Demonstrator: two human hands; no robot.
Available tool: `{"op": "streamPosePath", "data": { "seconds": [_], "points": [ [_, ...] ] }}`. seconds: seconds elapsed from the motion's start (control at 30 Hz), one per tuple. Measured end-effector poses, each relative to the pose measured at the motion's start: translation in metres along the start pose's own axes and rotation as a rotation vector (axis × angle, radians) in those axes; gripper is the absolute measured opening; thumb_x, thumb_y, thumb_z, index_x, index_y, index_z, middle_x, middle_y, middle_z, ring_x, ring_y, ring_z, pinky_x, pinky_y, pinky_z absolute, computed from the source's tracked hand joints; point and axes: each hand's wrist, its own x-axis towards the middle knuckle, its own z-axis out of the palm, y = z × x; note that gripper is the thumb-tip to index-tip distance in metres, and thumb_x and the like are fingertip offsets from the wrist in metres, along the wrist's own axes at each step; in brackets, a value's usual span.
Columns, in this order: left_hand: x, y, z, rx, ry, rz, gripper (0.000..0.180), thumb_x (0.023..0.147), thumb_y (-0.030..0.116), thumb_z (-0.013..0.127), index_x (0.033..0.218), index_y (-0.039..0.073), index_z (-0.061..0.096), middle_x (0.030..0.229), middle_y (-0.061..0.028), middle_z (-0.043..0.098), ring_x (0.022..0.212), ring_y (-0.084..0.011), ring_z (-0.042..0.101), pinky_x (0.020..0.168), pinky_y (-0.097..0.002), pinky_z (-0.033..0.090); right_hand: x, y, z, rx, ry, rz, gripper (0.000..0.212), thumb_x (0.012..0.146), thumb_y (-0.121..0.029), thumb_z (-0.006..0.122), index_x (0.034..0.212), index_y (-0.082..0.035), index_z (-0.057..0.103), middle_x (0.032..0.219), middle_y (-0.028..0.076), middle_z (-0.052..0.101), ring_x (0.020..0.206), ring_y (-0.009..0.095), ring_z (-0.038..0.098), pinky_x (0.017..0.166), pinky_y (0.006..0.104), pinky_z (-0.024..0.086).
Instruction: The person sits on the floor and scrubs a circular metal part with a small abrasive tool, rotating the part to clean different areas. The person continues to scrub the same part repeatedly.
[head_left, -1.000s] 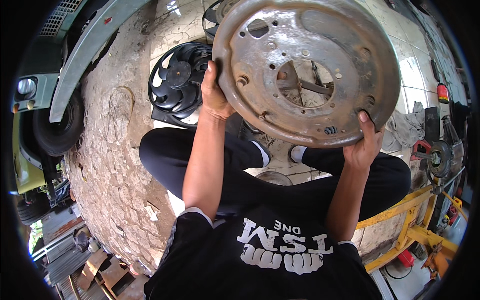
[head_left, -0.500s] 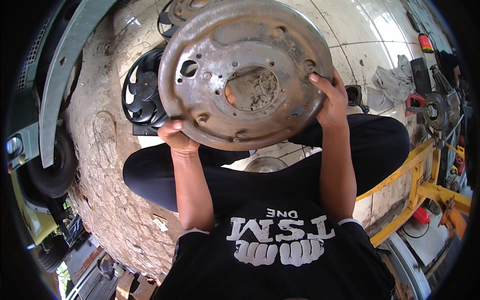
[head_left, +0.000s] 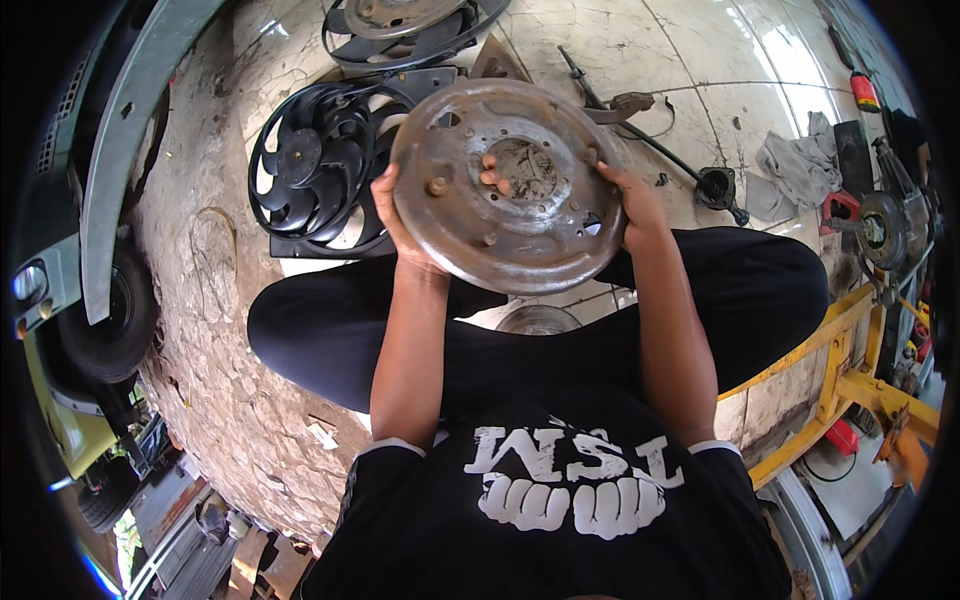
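A round, worn brown-grey brake backing plate (head_left: 465, 240), with a large centre hole and several smaller holes, is held up above my crossed legs. My left hand (head_left: 405, 228) grips its left rim, thumb along the edge. On the right rim, my right hand (head_left: 638, 208) is closed, its thumb over the front face. Most fingers of both hands are hidden behind the plate. Through the centre hole some bare skin shows; I cannot tell whether it is fingers or toes. Below the plate, a round metal part (head_left: 538, 320) lies on the floor between my legs.
Black cooling fans (head_left: 300, 160) lie to the left, with another round metal plate (head_left: 400, 15) at the far side. A dark rod (head_left: 640, 135), a grey rag (head_left: 800, 165) and a yellow frame (head_left: 835, 370) are to the right. A tyre (head_left: 115, 315) stands at far left.
The backing plate has moved down, away from the camera, and has been turned in my hands. Both hands still hold its rim. More of the fans and the rod now show.
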Motion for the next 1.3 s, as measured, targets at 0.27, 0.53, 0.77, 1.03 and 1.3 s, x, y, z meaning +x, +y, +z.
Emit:
{"op": "streamPosePath", "data": {
  "seconds": [0.27,0.53,0.77,1.03,1.3],
  "points": [
    [-0.002,-0.029,-0.014,0.012,0.112,0.058,0.082,0.083,0.054,0.059,0.143,0.0,0.045,0.111,-0.0255,0.065,0.09,-0.0379,0.068,0.081,-0.0555,0.057,0.038,0.03,-0.005,-0.348,0.438,-0.63,0.042,0.097,-0.006,0.064,0.138,-0.004,0.055,0.135,0.017,0.063,0.115,0.02,0.064,0.097,0.0332,0.051],
    [-0.005,-0.059,-0.034,0.097,0.222,0.118,0.079,0.084,0.05,0.064,0.14,-0.004,0.049,0.114,-0.0214,0.066,0.101,-0.0344,0.068,0.091,-0.0513,0.055,-0.048,0.036,0.065,-0.31,-0.063,-0.316,0.041,0.098,-0.012,0.069,0.135,-0.002,0.055,0.103,0.004,0.068,0.075,0.01,0.06,0.065,0.0249,0.046],
    [0.003,-0.067,-0.053,0.119,0.265,0.192,0.069,0.087,0.049,0.066,0.13,-0.004,0.058,0.105,-0.0146,0.067,0.1,-0.0298,0.066,0.095,-0.0455,0.053,-0.086,0.057,0.056,-0.013,-0.03,-0.033,0.042,0.095,-0.019,0.076,0.129,-0.005,0.057,0.089,0.001,0.065,0.073,0.011,0.063,0.055,0.0263,0.046],
    [-0.004,-0.074,-0.088,0.038,0.416,0.116,0.069,0.085,0.052,0.062,0.128,-0.002,0.055,0.104,-0.0148,0.064,0.097,-0.031,0.062,0.095,-0.0465,0.051,-0.094,0.092,0.058,-0.306,-0.049,-0.166,0.03,0.093,-0.021,0.079,0.11,-0.003,0.06,0.083,0.002,0.067,0.054,0.006,0.053,0.044,0.0217,0.036],
    [-0.011,-0.076,-0.077,-0.007,0.533,0.12,0.069,0.084,0.052,0.065,0.126,-0.001,0.056,0.105,-0.0139,0.065,0.098,-0.0305,0.063,0.096,-0.0458,0.051,-0.094,0.108,0.059,-0.339,0.013,-0.059,0.026,0.095,-0.019,0.077,0.098,-0.004,0.056,0.076,0.001,0.063,0.049,0.005,0.047,0.043,0.0227,0.034]
  ]
}}
